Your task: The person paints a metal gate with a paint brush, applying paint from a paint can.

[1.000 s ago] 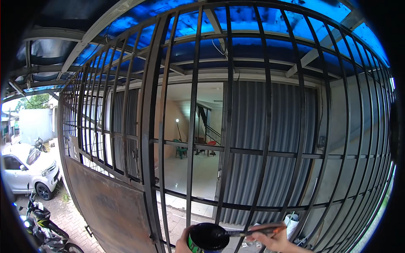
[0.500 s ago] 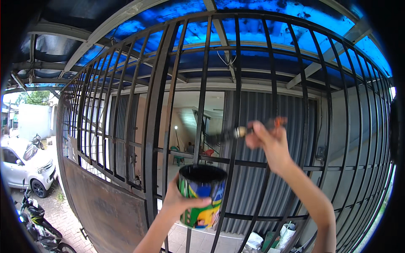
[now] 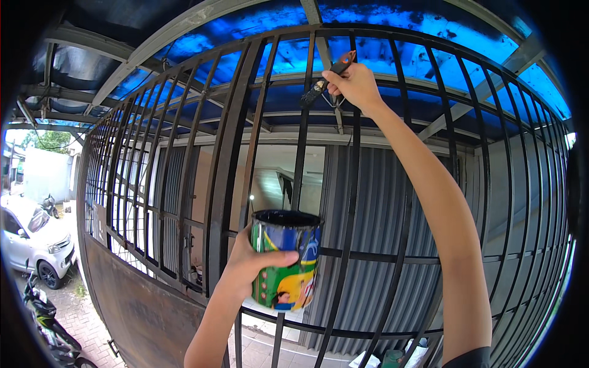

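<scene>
My left hand [image 3: 245,265] is wrapped round a paint can [image 3: 287,264] with a green, blue and yellow label. Black paint coats the can's open rim, and it stands upright in front of the gate. Up high, my right hand [image 3: 357,87] grips a paintbrush [image 3: 320,84] by its handle. The dark, paint-covered bristles point down and left at a vertical bar [image 3: 300,156] of the tall metal gate. They overlap the bar near its upper end; whether they touch it I cannot tell.
Several black bars and cross rails span the view. A rusty sheet panel [image 3: 144,306] fills the gate's lower left. Behind the bars is a grey corrugated shutter [image 3: 374,202]. A white car [image 3: 38,239] and a motorcycle [image 3: 52,331] stand at the far left. Bluish roofing lies overhead.
My right hand has risen with the paintbrush and shifted left, from mid-gate to the upper bars. The paint can in my left hand is slightly higher in view.
</scene>
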Demonstrator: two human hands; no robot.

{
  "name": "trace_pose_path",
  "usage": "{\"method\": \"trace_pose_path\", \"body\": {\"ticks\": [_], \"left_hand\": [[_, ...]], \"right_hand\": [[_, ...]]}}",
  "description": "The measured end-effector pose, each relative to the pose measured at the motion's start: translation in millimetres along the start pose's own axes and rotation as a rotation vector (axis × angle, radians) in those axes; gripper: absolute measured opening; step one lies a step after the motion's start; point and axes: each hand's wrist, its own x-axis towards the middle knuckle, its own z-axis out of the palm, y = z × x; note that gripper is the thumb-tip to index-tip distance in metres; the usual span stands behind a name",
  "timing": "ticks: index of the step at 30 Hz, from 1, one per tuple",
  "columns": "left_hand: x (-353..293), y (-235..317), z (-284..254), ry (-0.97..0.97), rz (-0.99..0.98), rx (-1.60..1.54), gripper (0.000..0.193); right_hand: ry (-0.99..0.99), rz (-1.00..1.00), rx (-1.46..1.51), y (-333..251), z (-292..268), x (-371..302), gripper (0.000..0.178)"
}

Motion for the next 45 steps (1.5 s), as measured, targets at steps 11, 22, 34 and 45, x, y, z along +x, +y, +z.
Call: {"method": "trace_pose_path", "body": {"ticks": [11, 22, 34, 45], "left_hand": [[-29, -12, -10, -0.048, -0.05, -0.013, 0.074], [-47, -36, -21, -0.043, -0.097, 0.033, 0.08], [-67, -27, -25, -0.03, -0.121, 0.055, 0.082], [-84, -39, -35, -0.042, -0.138, 0.014, 0.086]], "right_hand": [[0.094, -0.461, -0.544, -1, 1, 24, 0.027], [-0.204, -0.245, -0.468, -23, 3, 31, 0.033], [-0.011, -0.396, -0.788, -14, 22, 48, 0.03], [-0.397, -0.499, -0.616, -45, 24, -28, 0.028]]}}
